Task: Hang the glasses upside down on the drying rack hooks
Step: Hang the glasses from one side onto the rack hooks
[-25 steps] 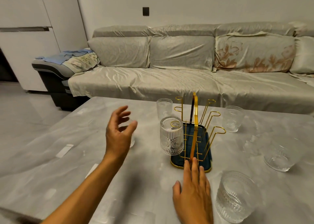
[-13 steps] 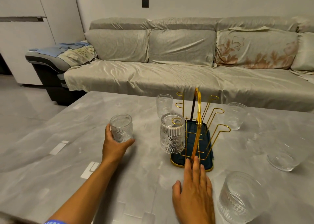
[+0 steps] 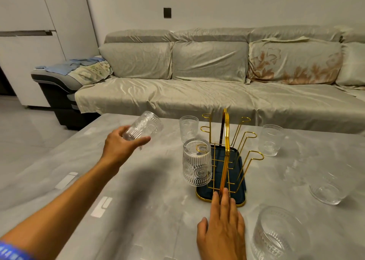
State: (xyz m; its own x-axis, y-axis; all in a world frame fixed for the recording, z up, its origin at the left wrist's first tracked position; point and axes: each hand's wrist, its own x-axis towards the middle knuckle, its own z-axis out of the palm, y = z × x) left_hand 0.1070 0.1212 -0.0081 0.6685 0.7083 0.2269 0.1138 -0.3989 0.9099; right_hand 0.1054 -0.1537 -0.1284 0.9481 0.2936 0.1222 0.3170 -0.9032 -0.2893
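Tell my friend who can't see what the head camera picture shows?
A person's left hand lifts a tilted glass above a grey table. One glass already hangs upside down on the gold drying rack, while the right hand rests by its base.

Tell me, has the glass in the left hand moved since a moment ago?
Yes. The glass in the left hand has been lifted off the table and tipped sideways, left of the drying rack.
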